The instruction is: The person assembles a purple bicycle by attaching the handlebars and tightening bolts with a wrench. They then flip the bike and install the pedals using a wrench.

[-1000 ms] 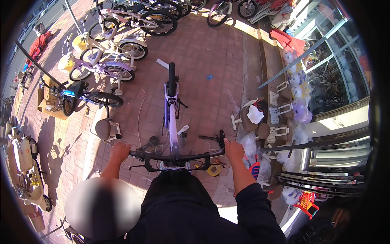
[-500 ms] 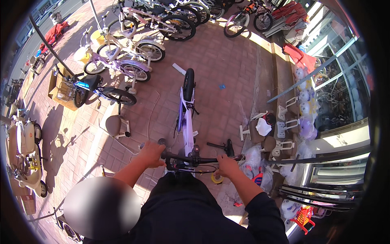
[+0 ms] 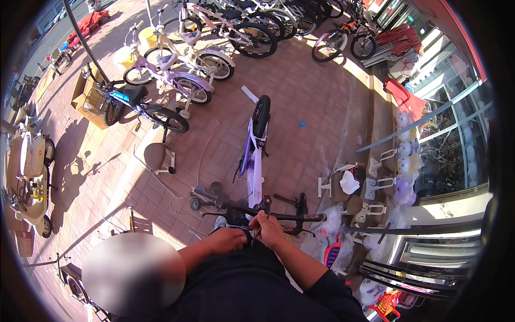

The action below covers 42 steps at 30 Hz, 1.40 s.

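Note:
A white and purple bicycle (image 3: pixel 256 166) stands before me, its black front handlebar (image 3: pixel 289 217) close to my body and a wheel (image 3: pixel 262 112) pointing away. My right hand (image 3: pixel 270 231) is at the stem in the bar's middle, thumb and fingers pinched together. My left hand (image 3: pixel 228 240) is closed just left of it, below the bar, by the dark cables. What lies in the fingers of either hand is too small to make out. Left of the bar, a small black wheel (image 3: pixel 196 204) lies on the paving. To the right lies a black saddle on a post (image 3: pixel 300 203).
Several parked bicycles (image 3: pixel 201 88) stand at far left and back. A brown-padded seat (image 3: pixel 154 156) lies to the left. Brown seats (image 3: pixel 343 182), clear plastic wrapping (image 3: pixel 327 225) and white frames line the right, beside a window (image 3: pixel 456 134). A cream scooter (image 3: pixel 33 155) stands at far left.
Both hands have left the two sides of the handlebar and come together at its middle by the stem. The view has shifted slightly, so the surroundings sit further right and lower.

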Tool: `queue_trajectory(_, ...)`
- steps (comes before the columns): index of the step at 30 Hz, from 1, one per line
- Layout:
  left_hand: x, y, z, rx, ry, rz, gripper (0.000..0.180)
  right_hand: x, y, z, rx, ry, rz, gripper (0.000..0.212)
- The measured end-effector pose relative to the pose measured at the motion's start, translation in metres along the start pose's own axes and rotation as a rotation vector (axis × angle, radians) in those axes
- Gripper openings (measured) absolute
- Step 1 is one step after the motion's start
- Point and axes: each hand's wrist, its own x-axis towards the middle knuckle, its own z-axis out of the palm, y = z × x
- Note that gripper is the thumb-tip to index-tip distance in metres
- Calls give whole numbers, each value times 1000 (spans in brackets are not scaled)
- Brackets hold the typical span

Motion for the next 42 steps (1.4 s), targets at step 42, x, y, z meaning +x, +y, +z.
queue_trajectory(42,-11,-14,28,350,755,86,17,28,-48,16,-1436,-460,-231,23)
